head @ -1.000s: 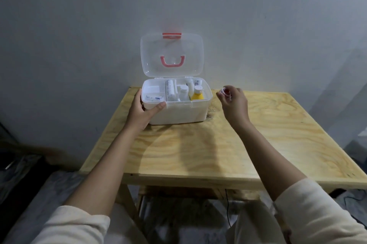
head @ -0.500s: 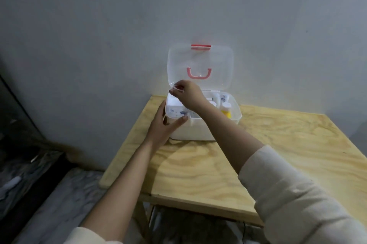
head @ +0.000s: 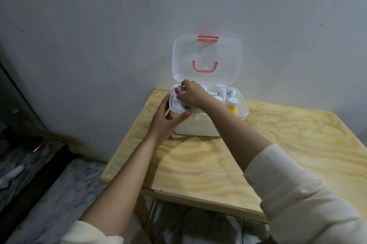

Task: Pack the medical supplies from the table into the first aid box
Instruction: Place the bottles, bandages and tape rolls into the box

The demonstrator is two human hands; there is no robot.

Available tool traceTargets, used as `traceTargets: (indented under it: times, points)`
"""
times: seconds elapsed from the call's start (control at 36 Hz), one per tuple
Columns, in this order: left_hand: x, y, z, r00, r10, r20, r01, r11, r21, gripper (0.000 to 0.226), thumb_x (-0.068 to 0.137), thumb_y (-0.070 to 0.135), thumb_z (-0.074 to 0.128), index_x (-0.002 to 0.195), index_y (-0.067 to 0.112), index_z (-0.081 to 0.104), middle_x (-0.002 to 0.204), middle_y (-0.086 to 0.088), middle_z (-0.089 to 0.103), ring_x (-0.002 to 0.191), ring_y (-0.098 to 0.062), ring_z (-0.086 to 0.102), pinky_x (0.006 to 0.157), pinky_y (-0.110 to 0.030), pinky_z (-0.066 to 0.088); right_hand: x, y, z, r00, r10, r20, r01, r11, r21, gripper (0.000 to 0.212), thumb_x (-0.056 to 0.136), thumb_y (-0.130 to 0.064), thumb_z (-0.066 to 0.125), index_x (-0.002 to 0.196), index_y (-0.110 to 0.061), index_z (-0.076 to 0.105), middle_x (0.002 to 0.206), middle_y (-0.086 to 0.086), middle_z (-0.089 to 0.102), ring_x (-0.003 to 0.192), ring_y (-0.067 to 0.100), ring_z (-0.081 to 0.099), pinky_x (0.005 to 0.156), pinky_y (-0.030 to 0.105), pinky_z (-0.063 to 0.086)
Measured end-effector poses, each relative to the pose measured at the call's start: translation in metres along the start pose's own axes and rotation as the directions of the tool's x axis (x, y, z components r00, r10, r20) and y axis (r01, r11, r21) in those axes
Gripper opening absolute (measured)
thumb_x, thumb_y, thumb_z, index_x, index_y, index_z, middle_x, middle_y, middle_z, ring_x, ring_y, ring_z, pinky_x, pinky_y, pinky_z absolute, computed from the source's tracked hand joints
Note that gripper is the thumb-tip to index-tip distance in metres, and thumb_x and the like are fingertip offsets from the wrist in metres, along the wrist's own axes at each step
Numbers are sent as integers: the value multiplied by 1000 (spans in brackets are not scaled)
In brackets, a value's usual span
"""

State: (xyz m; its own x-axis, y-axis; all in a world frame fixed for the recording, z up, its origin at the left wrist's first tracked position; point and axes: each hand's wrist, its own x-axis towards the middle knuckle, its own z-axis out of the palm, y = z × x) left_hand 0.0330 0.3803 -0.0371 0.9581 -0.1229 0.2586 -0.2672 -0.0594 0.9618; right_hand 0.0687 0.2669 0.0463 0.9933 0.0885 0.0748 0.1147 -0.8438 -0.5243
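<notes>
A white first aid box (head: pixel 200 126) stands open at the back of the wooden table (head: pixel 258 156), its clear lid (head: pixel 207 53) with a pink handle leaning on the wall. Inside I see white bottles and a yellow bottle (head: pixel 232 105) on the right, and a white packet with print at the left. My left hand (head: pixel 167 118) grips the box's front left corner. My right hand (head: pixel 191 93) reaches across over the left compartment and holds a small pink and white roll (head: pixel 178 90) at its fingertips, just above the box's left rim.
The table's left edge lies close to my left forearm, with a marbled floor and a dark ledge below it. A grey wall rises right behind the box. Bare wood stretches in front of and right of the box.
My right hand carried the small roll from right of the box across to its left compartment and has lowered it there. My view shifted left. The left hand stayed on the box's corner.
</notes>
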Motion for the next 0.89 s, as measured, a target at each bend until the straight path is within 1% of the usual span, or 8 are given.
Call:
traceTargets:
  times: [0.06, 0.14, 0.19, 0.42, 0.5, 0.61, 0.69, 0.89]
  points:
    - [0, 0, -1, 1000, -6, -3, 6, 1000, -6, 69, 84, 17, 77, 145, 20, 46, 128, 11, 62, 107, 12, 60, 83, -12, 51, -2, 1, -3, 1000, -15, 13, 15, 999, -41, 37, 89, -12, 50, 124, -2, 47, 123, 18, 55, 108, 31, 54, 80, 31, 44]
    - [-1, 1, 0, 1000, -7, -11, 7, 1000, -15, 68, 83, 16, 77, 144, 19, 47, 129, 8, 63, 106, 10, 62, 82, -13, 51, -6, 4, -7, 999, -33, 1, 33, 997, -71, 38, 86, -7, 52, 123, -2, 51, 122, 17, 59, 110, 31, 55, 91, 36, 49]
    - [-1, 1, 1, 1000, -9, -13, 9, 1000, -22, 68, 83, 15, 77, 144, 19, 46, 127, 10, 63, 103, 13, 62, 81, -12, 51, -6, 6, -8, 999, -43, -27, 42, 998, -49, 39, 86, -7, 53, 124, -4, 53, 124, 16, 59, 112, 30, 55, 93, 36, 49]
    - [-1, 3, 2, 1000, 5, -21, -5, 1000, 7, 63, 84, 13, 76, 139, 21, 46, 117, 21, 59, 95, 23, 58, 76, -5, 47, -4, 12, 0, 985, -42, -166, 45, 999, 11, 32, 88, -17, 56, 117, -3, 59, 117, 17, 63, 107, 29, 56, 76, 24, 38]
    - [-1, 3, 3, 1000, 15, -24, -14, 1000, 19, 59, 84, 12, 75, 134, 24, 47, 115, 23, 58, 94, 24, 58, 75, -3, 47, -4, 12, 0, 985, -23, -172, 26, 999, 19, 32, 87, -18, 58, 114, -2, 61, 115, 16, 64, 107, 29, 57, 78, 25, 39]
    - [-1, 1, 1, 999, 13, -32, -12, 1000, 25, 65, 83, 15, 76, 140, 19, 46, 117, 21, 58, 95, 24, 57, 75, -4, 48, -5, 8, -3, 990, 1, -143, 0, 1000, 8, 31, 91, -18, 53, 113, 1, 62, 117, 18, 63, 108, 30, 57, 89, 33, 46]
    - [0, 0, 1, 999, 4, -38, -3, 999, 33, 68, 82, 18, 78, 143, 19, 45, 118, 21, 58, 95, 25, 57, 76, -4, 48, -5, 8, -2, 989, 12, -146, -11, 1000, 5, 28, 90, -12, 51, 112, 2, 63, 116, 19, 63, 106, 31, 58, 88, 34, 47]
    - [-2, 4, 0, 999, 19, -26, -17, 998, 56, 68, 83, 19, 77, 144, 18, 45, 121, 19, 59, 98, 24, 57, 78, -4, 47, -3, 12, 3, 972, 15, -237, 1, 998, 65, 29, 83, -20, 65, 104, -1, 65, 108, 16, 65, 102, 28, 58, 76, 27, 40]
